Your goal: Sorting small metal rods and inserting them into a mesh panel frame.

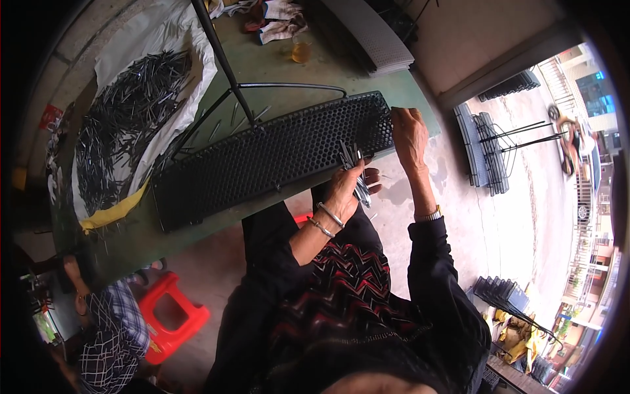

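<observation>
A long black perforated panel (262,161) lies across a green table (275,65). My left hand (348,187) is closed around a bundle of thin metal pins (357,177) at the panel's near edge. My right hand (408,134) rests on the panel's right end, fingers pinched at its corner; whether it holds a pin is hidden. Two bangles circle my left wrist, and a watch sits on the right one.
A heap of loose metal pins (125,125) lies on a white sheet at the table's left. A black wire frame (230,79) stands over the panel. A glass of amber liquid (301,50) is at the far edge. Red stool (172,315) and another person (108,328) lower left. Stacked panels (485,151) on the floor.
</observation>
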Tool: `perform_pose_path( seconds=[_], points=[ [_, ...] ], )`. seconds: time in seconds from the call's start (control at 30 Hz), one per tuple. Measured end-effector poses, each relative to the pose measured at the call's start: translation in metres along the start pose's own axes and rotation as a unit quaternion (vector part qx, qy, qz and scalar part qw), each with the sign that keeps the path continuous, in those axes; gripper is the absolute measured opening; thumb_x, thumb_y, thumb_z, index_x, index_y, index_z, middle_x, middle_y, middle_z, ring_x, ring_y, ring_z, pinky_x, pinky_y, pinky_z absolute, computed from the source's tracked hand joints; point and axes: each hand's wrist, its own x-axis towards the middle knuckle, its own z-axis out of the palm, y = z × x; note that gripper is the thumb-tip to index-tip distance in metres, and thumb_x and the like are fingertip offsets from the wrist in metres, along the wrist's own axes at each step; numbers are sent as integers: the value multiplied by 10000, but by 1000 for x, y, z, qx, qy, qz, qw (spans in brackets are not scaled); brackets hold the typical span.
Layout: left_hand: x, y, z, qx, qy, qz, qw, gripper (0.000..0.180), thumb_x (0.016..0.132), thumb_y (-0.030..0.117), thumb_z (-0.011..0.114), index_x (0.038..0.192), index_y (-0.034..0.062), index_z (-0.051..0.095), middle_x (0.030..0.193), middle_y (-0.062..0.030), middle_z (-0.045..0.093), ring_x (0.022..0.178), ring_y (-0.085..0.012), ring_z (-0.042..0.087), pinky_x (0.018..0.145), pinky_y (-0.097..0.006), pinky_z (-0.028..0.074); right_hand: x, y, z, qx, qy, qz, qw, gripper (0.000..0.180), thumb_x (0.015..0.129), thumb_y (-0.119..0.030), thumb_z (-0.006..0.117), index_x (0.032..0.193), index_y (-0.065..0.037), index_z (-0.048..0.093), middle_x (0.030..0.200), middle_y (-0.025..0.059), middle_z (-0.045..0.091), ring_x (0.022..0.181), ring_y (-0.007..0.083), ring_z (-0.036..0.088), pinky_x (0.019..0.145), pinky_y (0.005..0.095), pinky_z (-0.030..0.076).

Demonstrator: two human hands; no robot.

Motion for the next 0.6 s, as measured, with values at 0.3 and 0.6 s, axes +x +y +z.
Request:
perform_pose_path(
  seconds=[0.3, 0.6],
  points=[
    [-3, 4, 2, 41, -6, 31, 999, 214, 889, 246, 638, 997, 62, 632, 782, -55, 625, 642, -111, 524, 521, -240, 422, -12, -8, -12, -4, -36, 65, 997, 250, 877, -241, 601, 1018, -51, 681, 906, 135, 626, 821, 274, 631, 719, 355, 477],
    [-9, 6, 10, 91, -15, 64, 994, 187, 892, 253, 628, 968, 83, 644, 864, -86, 697, 625, -105, 576, 487, -213, 395, -25, -35, -55, 323, -371, 149, 858, 223, 864, -205, 601, 893, 15, 621, 814, 13, 603, 779, 93, 549, 683, 255, 439]
  ],
)
